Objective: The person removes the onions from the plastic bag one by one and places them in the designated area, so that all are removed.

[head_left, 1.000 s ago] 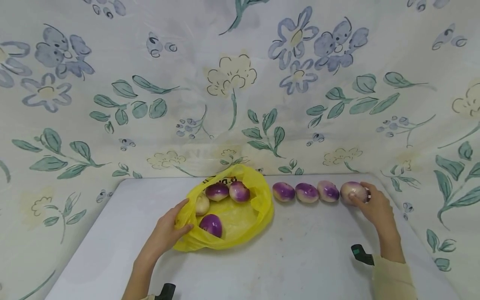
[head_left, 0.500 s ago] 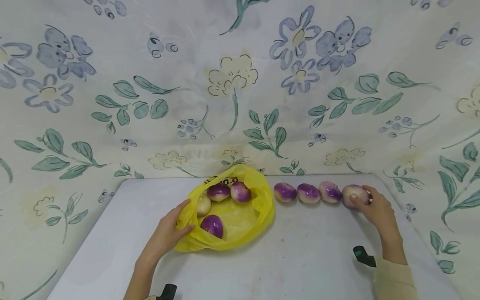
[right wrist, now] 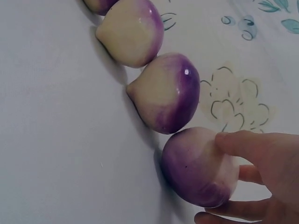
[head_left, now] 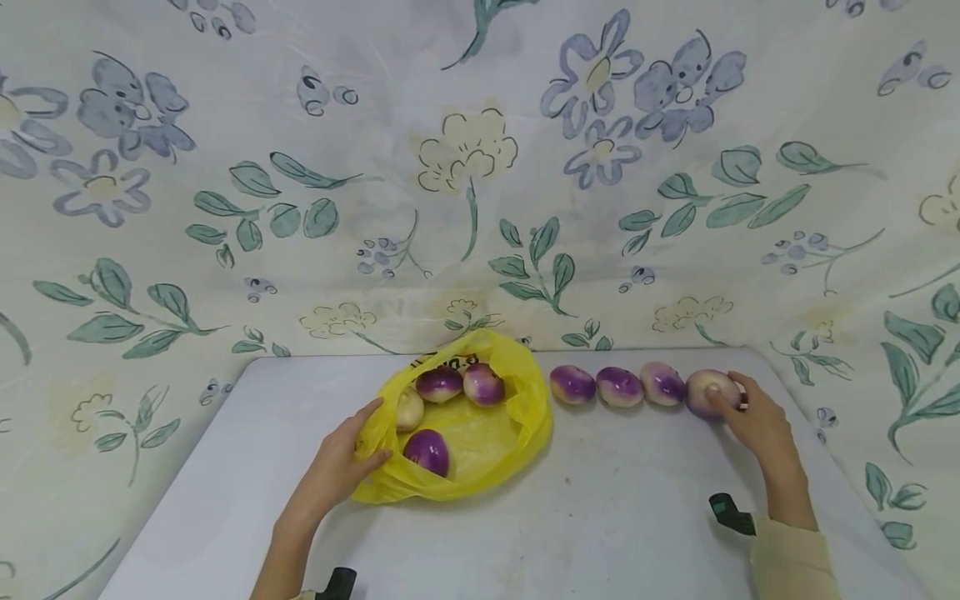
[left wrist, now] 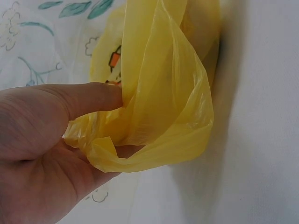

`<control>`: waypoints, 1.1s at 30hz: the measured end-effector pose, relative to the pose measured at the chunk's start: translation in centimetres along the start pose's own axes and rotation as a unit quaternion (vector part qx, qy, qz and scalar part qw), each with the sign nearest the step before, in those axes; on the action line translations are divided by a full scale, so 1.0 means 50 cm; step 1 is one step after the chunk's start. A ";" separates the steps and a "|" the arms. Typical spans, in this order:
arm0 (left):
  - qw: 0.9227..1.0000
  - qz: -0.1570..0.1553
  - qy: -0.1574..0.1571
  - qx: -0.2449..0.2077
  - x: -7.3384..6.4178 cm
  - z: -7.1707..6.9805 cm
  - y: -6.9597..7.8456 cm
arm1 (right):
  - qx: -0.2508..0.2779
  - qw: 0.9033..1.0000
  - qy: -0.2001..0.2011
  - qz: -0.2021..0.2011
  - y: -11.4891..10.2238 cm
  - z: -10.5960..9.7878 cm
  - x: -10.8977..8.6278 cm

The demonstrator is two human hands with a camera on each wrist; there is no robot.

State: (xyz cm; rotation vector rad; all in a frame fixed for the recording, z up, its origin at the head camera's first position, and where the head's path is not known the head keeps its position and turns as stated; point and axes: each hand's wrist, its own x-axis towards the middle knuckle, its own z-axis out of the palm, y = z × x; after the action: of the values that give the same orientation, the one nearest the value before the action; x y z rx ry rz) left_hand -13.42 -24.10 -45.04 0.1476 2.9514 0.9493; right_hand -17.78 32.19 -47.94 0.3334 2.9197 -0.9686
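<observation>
At the right end of a row, my right hand (head_left: 757,417) holds a purple-and-white turnip (head_left: 711,394), thumb on its near face and fingers round its far side. In the right wrist view this turnip (right wrist: 198,165) sits against its neighbour (right wrist: 166,93), whose pointed root tip faces away from the hand. My left hand (head_left: 337,467) grips the left rim of a yellow plastic bag (head_left: 480,483). The left wrist view has the bag's folded edge (left wrist: 173,161) between thumb and fingers. Inside the mouth of the bag lie several turnips, among them a purple one (head_left: 426,452) near the front.
Three more turnips, including the middle one (head_left: 619,387), line the back of the white table (head_left: 585,517) between bag and right hand. Behind the table hangs a flowered cloth (head_left: 465,250). Black camera mounts (head_left: 731,514) stick out at the wrists.
The turnip under my right hand has turned a little, its purple side coming more into view, and the thumb has shifted on it. My left hand keeps its grip on the bag.
</observation>
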 end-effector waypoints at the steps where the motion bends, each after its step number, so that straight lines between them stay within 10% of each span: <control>1: 1.000 0.000 0.000 0.000 0.000 0.000 0.000 | -0.002 1.000 -0.001 0.001 0.002 0.000 0.000; 33: 1.000 -0.002 0.000 0.003 -0.003 0.003 0.000 | -0.013 0.999 -0.030 0.036 0.021 0.005 0.004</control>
State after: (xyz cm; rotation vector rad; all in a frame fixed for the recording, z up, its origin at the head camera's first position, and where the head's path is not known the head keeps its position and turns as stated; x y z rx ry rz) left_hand -13.25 -24.00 -45.16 0.1401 2.9540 0.9410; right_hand -17.74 32.87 -48.78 0.3973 2.8419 -0.9132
